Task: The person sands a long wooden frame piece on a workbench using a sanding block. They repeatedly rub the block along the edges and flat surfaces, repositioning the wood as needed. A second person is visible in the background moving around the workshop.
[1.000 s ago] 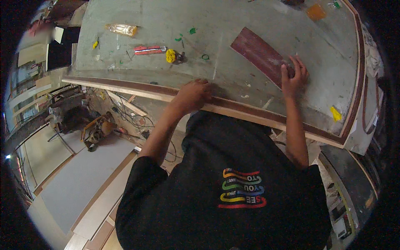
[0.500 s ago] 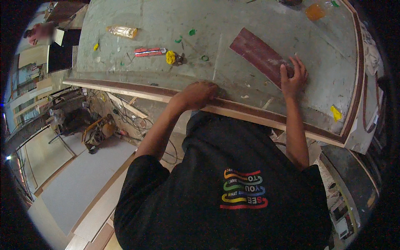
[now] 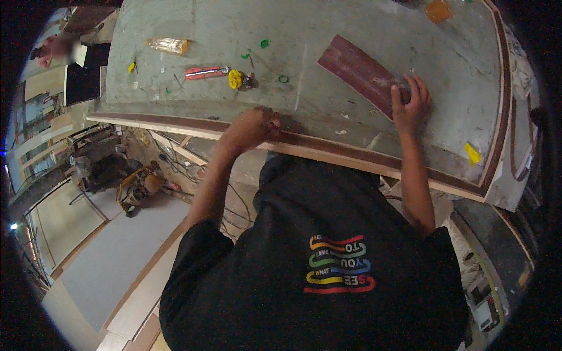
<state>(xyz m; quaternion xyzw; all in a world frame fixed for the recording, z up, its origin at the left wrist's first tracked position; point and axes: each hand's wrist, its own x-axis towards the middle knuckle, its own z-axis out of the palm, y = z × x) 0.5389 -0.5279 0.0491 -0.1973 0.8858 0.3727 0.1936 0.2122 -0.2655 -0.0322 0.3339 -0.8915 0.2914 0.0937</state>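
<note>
My right hand (image 3: 412, 108) lies over the near end of a dark red flat strip (image 3: 360, 69), which looks like abrasive paper. Its fingers are spread, the thumb on the strip's near end. At the table's near edge, my left hand (image 3: 253, 127) is closed above the brown and pale edging (image 3: 328, 147). Those fingers are curled and a little blurred; whatever they may hold is hidden. Farther off on the grey-green tabletop (image 3: 234, 26) lies a red utility knife-like tool (image 3: 206, 72), beside a yellow crumpled piece (image 3: 235, 79).
A clear plastic bottle (image 3: 168, 45) lies at the far left, and an orange container (image 3: 438, 10) at the far right. Green rings (image 3: 284, 79) and a yellow scrap (image 3: 472, 154) dot the tabletop. Boards (image 3: 126, 263) and a machine (image 3: 139, 184) stand left below; another person (image 3: 54, 51) is far left.
My left hand has shifted left along the table edge, its fingers curled. My right hand stays on the red strip, nearly still. The whole view has shifted slightly.
</note>
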